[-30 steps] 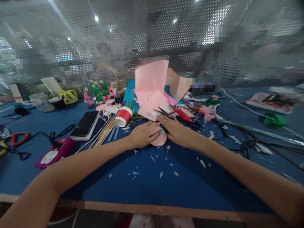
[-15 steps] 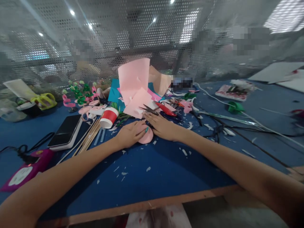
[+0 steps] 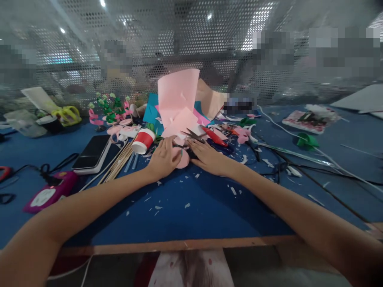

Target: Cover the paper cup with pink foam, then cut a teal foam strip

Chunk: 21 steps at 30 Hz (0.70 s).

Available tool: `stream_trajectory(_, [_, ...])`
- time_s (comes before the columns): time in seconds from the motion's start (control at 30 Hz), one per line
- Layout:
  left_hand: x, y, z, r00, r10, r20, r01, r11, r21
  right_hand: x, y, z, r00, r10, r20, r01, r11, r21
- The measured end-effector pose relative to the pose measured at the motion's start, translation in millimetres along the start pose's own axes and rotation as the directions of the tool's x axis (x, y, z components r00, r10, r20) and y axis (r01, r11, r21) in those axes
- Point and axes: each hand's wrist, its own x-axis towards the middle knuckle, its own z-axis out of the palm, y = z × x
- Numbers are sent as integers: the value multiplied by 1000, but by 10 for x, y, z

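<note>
My left hand rests at the middle of the table with its fingers stretched forward and its thumb apart. Its thumb touches the edge of a rounded pink paper piece, which lies between both hands. My right hand lies flat on the other side, fingers extended and partly over something dark that I cannot make out. Just beyond its fingertips are open-bladed dark scissors. A red-handled tool lies close by. Behind them a curled pink sheet stands up among cut pink paper.
To the left are a red and white paper cup, wooden sticks, a phone on a white block and a purple device. Paper scraps and cables cover the right. A perforated metal screen rises behind the blue table.
My left hand has drawn off the pink piece, uncovering more of it, and its fingers now reach forward. The right hand stays almost still. The whole view has shifted slightly.
</note>
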Motion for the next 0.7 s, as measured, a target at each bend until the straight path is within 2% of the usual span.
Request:
stream_trajectory(0.1, [11, -33, -1, 999, -35, -35, 36, 999, 25, 1, -16, 12, 1000, 1, -3, -1, 1000, 13])
stream_trajectory(0.17, [20, -37, -23, 1000, 6, -9, -6, 999, -38, -3, -43, 9, 999, 36, -15, -35, 999, 26])
stream_trajectory(0.23, [26, -23, -59, 989, 114, 97, -96, 980, -174, -10, -79, -11, 994, 86, -71, -84, 996, 43])
stream_trajectory(0.3, [25, -1, -98, 949, 223, 224, -157, 948, -278, -19, -113, -48, 978, 118, -170, -110, 992, 55])
stream_trajectory(0.33, [21, 10, -115, 929, 255, 269, -173, 940, -295, -23, -124, -72, 968, 119, -222, -108, 992, 61])
stream_trajectory(0.4, [8, 23, -136, 920, 263, 290, -186, 946, -265, -25, -131, -118, 941, 107, -321, -83, 993, 88])
stream_trajectory(0.47, [-8, 22, -139, 943, 233, 239, -185, 960, -209, -3, -122, -155, 899, 132, -417, -72, 985, 157])
stream_trajectory(0.53, [-21, 6, -125, 965, 207, 161, -190, 975, -113, 60, -117, -186, 840, 224, -494, -111, 962, 248])
stream_trajectory(0.6, [-27, -16, -99, 975, 204, 87, -204, 979, -10, 176, -142, -223, 794, 317, -518, -173, 936, 307])
stream_trajectory(0.7, [-22, -37, -50, 985, 174, -8, -172, 981, 90, 450, -251, -317, 813, 361, -457, -260, 927, 270])
